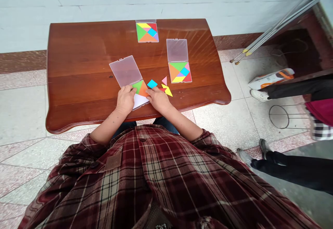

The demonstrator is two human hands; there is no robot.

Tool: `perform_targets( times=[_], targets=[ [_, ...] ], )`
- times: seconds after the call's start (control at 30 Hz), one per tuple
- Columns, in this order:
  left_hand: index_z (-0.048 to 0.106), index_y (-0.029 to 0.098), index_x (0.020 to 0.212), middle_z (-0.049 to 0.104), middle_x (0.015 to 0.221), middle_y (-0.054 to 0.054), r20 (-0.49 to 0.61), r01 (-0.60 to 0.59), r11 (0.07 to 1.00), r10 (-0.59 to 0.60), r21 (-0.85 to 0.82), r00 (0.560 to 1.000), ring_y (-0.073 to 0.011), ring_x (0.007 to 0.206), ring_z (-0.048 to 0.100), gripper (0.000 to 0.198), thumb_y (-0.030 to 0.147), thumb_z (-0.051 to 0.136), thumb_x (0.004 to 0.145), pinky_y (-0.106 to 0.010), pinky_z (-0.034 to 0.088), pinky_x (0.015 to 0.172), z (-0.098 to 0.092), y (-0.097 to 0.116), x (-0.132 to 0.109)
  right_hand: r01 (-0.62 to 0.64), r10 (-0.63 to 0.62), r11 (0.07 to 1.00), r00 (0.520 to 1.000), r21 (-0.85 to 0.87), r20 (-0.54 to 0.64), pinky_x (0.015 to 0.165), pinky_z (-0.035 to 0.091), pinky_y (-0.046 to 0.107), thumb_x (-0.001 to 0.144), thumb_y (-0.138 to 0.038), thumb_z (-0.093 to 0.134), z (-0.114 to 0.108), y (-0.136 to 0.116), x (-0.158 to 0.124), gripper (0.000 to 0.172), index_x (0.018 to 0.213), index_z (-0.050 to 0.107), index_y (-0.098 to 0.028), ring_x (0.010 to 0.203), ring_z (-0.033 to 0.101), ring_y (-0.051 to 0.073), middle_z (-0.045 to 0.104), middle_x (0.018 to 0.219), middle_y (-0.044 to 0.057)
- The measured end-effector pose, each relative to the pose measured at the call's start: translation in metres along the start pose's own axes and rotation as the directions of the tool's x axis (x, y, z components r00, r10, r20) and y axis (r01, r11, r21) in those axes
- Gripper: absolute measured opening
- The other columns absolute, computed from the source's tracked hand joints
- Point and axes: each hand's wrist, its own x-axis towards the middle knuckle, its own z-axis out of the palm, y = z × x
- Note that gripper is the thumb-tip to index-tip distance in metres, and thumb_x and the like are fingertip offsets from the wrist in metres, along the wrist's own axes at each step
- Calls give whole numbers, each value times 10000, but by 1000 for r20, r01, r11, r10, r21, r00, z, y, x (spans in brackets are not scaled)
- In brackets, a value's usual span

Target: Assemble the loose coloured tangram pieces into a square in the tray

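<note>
Left hand half-curled, fingertips on green flat triangle; right hand loosely bent, fingertips at orange flat triangle; can't tell if either grips. Both pieces between hands, in open clear-plastic case.
</note>
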Motion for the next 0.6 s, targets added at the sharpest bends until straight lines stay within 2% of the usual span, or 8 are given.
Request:
perform_targets(
  times=[0.3, 0.5, 0.6],
  targets=[
    [671, 176, 1149, 633, 1146, -125, -73, -9, 999, 6, -35, 997, -267, 961, 534, 400, 171, 351, 909, -413, 441, 897, 8, -7, -2, 6, -6, 1000, 1000, 13, 21, 904, 487, 361, 976, -211, 470, -11, 1, -9, 444, 1413, 518, -147, 1109, 616, 272, 581, 1331, 148],
    [681, 174, 1133, 638, 1133, -123, -141, -54, 996, 44, -71, 989, -268, 980, 552, 387, 159, 377, 893, -417, 457, 920, 10, -10, -4, 33, -36, 997, 999, 73, 31, 905, 490, 338, 979, -189, 467, -15, 4, -20, 374, 1331, 581, -138, 1122, 616, 257, 631, 1269, 133],
    [689, 177, 1117, 644, 1122, -117, -153, -65, 996, 55, -58, 987, -260, 952, 554, 393, 138, 379, 878, -410, 465, 901, 10, -11, -5, 45, -45, 992, 999, 118, 0, 930, 480, 323, 981, -174, 454, -12, 7, -22, 359, 1310, 594, -143, 1130, 614, 239, 641, 1275, 120]
  ],
)
